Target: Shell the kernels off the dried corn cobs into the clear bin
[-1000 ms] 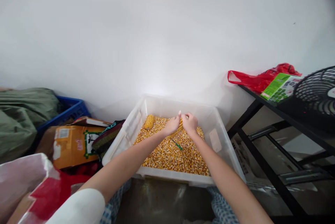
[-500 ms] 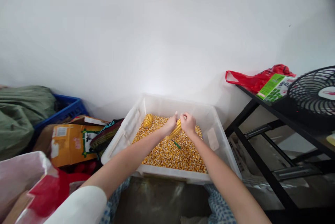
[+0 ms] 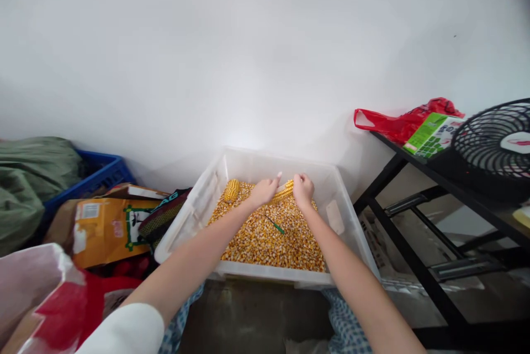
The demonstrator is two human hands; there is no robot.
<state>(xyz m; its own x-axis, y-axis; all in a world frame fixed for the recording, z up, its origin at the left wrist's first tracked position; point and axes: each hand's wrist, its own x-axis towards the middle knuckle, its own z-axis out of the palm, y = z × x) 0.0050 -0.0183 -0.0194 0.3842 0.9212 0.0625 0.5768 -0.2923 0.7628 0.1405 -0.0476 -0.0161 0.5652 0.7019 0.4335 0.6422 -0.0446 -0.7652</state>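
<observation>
Between my hands, over the loose kernels, is a yellow corn cob point(image 3: 283, 194). My left hand point(image 3: 265, 190) is closed around its left end, thumb pointing up. At the right end my right hand point(image 3: 303, 188) grips it with curled fingers. A pale strip shows along the upper side of the cob. Below lies a bed of corn kernels point(image 3: 265, 243) in a translucent plastic bin point(image 3: 273, 275). A small tool with a green handle point(image 3: 279, 228) and a thin dark shaft rests on the kernels. Another corn cob point(image 3: 232, 191) lies at the bin's back left.
On the right, a black table point(image 3: 414, 162) carries a red plastic bag point(image 3: 397, 125), a green-and-white box point(image 3: 433, 136) and a black fan point(image 3: 497, 138). To the left are a blue crate point(image 3: 99, 174), an orange package point(image 3: 105, 227) and a red-and-white bag point(image 3: 62, 310). A white wall stands behind.
The corn cob has turned from a steep slant to nearly level. My right hand has shifted slightly right, and my left hand slightly left. The green-handled tool shows more fully.
</observation>
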